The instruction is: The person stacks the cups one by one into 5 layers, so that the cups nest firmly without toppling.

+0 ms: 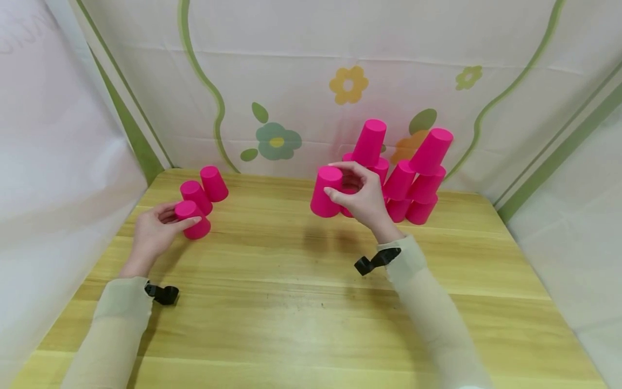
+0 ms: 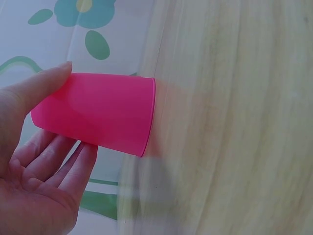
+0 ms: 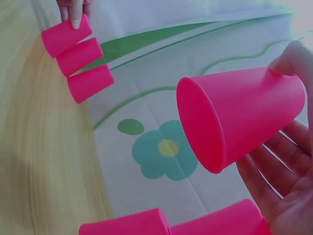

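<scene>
At the left of the table, my left hand (image 1: pixel 157 229) pinches an upside-down pink cup (image 1: pixel 194 222) between thumb and fingers. In the left wrist view that cup (image 2: pixel 98 110) has its rim at the tabletop. Two more upside-down cups stand in a row behind it, a middle cup (image 1: pixel 196 195) and a far cup (image 1: pixel 214 183). My right hand (image 1: pixel 364 197) holds another pink cup (image 1: pixel 325 192) above the table, mouth down. The right wrist view shows the open mouth of this held cup (image 3: pixel 239 117). Stacked cups (image 1: pixel 399 181) stand behind and right of the right hand, which partly hides them.
The stacked cups rise in tiers, with a top cup (image 1: pixel 370 142) on the left and another top cup (image 1: pixel 431 151) on the right. A wooden table (image 1: pixel 291 324) lies beneath. Behind it hangs a white cloth (image 1: pixel 301 81) printed with flowers.
</scene>
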The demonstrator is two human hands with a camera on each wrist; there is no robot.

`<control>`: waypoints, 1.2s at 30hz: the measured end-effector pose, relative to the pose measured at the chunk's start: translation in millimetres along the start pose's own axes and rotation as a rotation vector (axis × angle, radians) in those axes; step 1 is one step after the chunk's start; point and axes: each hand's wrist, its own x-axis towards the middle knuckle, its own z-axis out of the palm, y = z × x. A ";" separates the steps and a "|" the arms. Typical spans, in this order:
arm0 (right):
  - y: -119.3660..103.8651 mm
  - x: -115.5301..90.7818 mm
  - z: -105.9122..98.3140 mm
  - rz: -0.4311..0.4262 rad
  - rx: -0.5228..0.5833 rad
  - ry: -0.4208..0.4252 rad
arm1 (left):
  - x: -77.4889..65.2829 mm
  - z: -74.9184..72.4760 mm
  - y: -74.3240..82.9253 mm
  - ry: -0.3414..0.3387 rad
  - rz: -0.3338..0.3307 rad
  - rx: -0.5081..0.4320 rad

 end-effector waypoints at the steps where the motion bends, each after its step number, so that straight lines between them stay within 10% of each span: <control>1: 0.6 -2.5 -2.7 0.004 -0.007 0.002 | 0.1 0.0 0.1 0.001 0.001 0.002; 19: 26.3 -46.0 -65.3 0.091 -0.140 0.084 | 1.9 0.6 -0.2 -0.009 0.000 0.002; 36: -4.9 -55.8 -105.0 -0.064 -0.048 0.300 | 2.8 0.8 -1.8 0.000 0.002 0.009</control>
